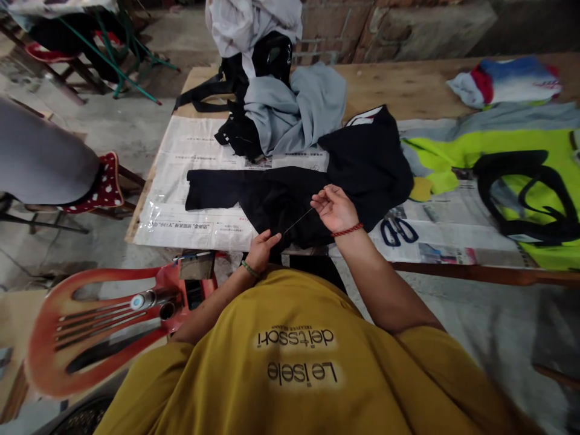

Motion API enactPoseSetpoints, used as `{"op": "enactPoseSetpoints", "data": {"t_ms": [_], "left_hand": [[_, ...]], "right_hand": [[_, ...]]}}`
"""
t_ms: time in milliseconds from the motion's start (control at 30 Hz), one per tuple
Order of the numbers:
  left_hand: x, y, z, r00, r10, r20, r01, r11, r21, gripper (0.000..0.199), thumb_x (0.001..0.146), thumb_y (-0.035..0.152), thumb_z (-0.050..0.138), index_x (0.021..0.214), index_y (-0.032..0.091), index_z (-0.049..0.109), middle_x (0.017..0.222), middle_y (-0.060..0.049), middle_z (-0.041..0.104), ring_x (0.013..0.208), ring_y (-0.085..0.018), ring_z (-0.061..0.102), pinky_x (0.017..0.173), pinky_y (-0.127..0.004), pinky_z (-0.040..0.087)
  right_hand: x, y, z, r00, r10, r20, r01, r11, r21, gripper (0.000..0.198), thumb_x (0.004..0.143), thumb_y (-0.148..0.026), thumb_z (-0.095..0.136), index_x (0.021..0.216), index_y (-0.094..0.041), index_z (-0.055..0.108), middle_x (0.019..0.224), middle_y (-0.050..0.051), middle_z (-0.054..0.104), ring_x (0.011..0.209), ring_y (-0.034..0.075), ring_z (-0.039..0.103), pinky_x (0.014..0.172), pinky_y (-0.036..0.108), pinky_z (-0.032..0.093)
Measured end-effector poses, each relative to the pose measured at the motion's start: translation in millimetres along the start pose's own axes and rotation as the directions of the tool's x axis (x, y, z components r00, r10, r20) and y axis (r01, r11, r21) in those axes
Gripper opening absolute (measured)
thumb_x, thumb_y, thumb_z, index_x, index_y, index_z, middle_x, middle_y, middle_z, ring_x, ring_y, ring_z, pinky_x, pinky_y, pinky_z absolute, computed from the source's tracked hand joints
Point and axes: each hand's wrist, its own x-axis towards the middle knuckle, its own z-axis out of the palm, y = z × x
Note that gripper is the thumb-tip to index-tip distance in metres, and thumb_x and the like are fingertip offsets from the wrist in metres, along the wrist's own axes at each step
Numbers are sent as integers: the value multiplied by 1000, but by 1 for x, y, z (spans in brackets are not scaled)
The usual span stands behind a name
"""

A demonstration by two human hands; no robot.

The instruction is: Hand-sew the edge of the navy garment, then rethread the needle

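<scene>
A black garment [290, 187] lies on the newspaper-covered table in front of me. At its near edge, my left hand [263, 249] is closed, thumb and fingers pinching the dark fabric. My right hand [335, 208] is raised over the cloth, fingertips pinched together. A thin thread [297, 223] stretches taut from those fingertips down to the garment beside my left hand. Whether a needle is between the right fingertips is too small to make out. To the right of the garment lie dark blue scissor handles [399, 232]; the blades are hidden.
Grey cloth [296, 109] and white cloth [254, 24] are heaped behind the garment. On the right lie yellow-green clothing [457, 157] and black strap-like pieces [512, 163]. A red plastic chair [45, 344] holding a bottle stands left. Another person [40, 151] sits beyond the table's left edge.
</scene>
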Motion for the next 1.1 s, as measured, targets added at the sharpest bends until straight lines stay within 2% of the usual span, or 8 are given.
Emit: {"op": "enactPoseSetpoints", "data": {"t_ms": [167, 333, 500, 633, 700, 800, 900, 1100], "left_hand": [[-2, 2, 2, 1000, -21, -1, 21, 1000, 15, 37, 58, 38, 81, 83, 14, 68, 77, -2, 68, 73, -13, 58, 74, -27, 46], [-4, 3, 0, 1000, 9, 9, -9, 999, 37, 30, 60, 34, 80, 73, 14, 63, 70, 1, 62, 69, -10, 55, 71, -24, 44], [-7, 6, 0, 999, 29, 19, -29, 999, 24, 28, 62, 31, 79, 66, 15, 56, 63, 4, 56, 61, -7, 50, 62, -21, 40], [-10, 8, 2, 999, 44, 0, -44, 999, 25, 26, 63, 29, 79, 63, 15, 56, 61, 5, 55, 59, -7, 48, 61, -21, 39], [-10, 8, 1, 998, 54, 10, -55, 998, 22, 22, 63, 28, 78, 66, 15, 60, 64, 4, 58, 62, -8, 50, 64, -21, 40], [-11, 7, -1, 997, 73, 23, -74, 996, 48, 20, 62, 26, 77, 75, 15, 67, 72, 2, 64, 69, -10, 54, 70, -23, 42], [-11, 6, -3, 997, 71, 6, -72, 994, 82, 24, 59, 24, 78, 80, 16, 70, 76, 2, 67, 72, -11, 57, 74, -25, 43], [-14, 7, -1, 998, 53, -25, -49, 992, 116, 31, 52, 23, 81, 81, 17, 70, 76, 2, 68, 71, -12, 57, 74, -26, 45]], "right_hand": [[1, -1, -10, 995, -97, -8, 96, 990, -100, 16, 84, -27, 62, 82, -22, 47, 62, -8, 60, 61, 9, 65, 57, 21, 54], [-6, -3, -17, 978, -204, 52, 210, 921, -328, 23, 81, -40, 64, 87, -23, 49, 68, -5, 61, 59, 8, 60, 44, 16, 39], [-28, -3, -18, 957, -275, 87, 286, 863, -415, 26, 78, -44, 63, 89, -22, 55, 61, -5, 58, 43, 5, 45, 36, 16, 26], [-58, 6, -14, 981, -65, 184, 145, 874, -464, 29, 75, -44, 64, 90, -20, 59, 56, -7, 55, 36, 4, 37, 33, 17, 20], [-72, 15, -14, 968, 72, 242, 69, 846, -528, 28, 72, -41, 65, 88, -19, 61, 58, -6, 56, 38, 4, 40, 35, 17, 23], [-86, 31, -16, 935, 182, 306, 63, 761, -646, 24, 72, -36, 63, 86, -17, 63, 61, -4, 57, 44, 5, 45, 41, 18, 32], [-92, 46, -19, 924, 201, 327, 114, 669, -734, 21, 75, -34, 58, 86, -17, 64, 60, -4, 57, 47, 7, 47, 46, 19, 37], [-94, 60, -22, 933, 130, 336, 218, 540, -813, 26, 83, -34, 48, 96, -19, 64, 54, -5, 53, 44, 8, 43, 45, 20, 35]]}}
